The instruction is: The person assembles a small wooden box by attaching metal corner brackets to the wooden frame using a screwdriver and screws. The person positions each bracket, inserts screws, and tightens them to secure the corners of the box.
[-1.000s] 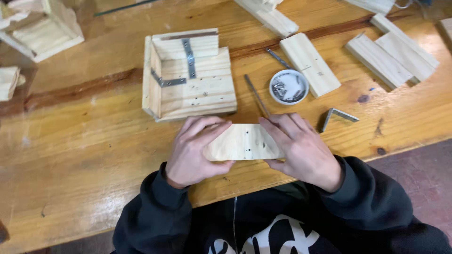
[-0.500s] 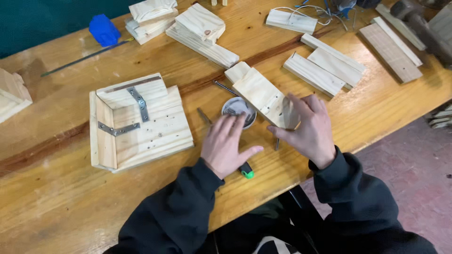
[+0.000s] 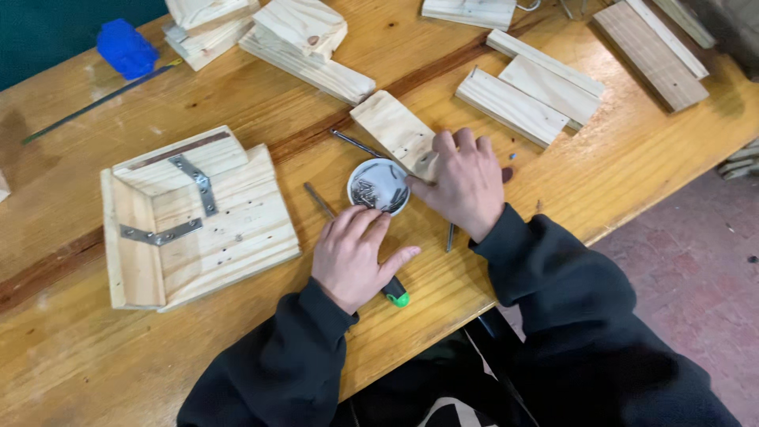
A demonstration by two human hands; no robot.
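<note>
Pine everywhere on this counter [image 3: 648, 158], and from my remote view the thing that matters is the small white dish [image 3: 379, 186] of dark screws sitting between the 2 hands. It lies just ahead of my left hand [image 3: 354, 255], whose fingertips nearly touch its near rim, and just to the left of my right hand [image 3: 465, 183], whose forefinger reaches its right edge. I judge the 2 hands about equally near.

The left hand rests palm down, fingers together and thumb spread out to the side, pinching nothing I can see; under its heel lies a tool with a green-tipped handle [image 3: 398, 292]. The right hand is also flat, fingers loosely spread, pressing on the near end of a short wooden block [image 3: 391, 130]. That block's long axis runs diagonally, from near the dish away toward the upper left.

A thin metal rod [image 3: 354, 144] lies just behind the dish, and another slim rod [image 3: 319, 199] to its left. Farther left sits a wooden assembly [image 3: 229, 229] joined by metal straps. More planks [image 3: 538, 91] lie well apart behind the right hand. The counter's edge runs diagonally, with a reddish floor [image 3: 688, 269] beyond it.
</note>
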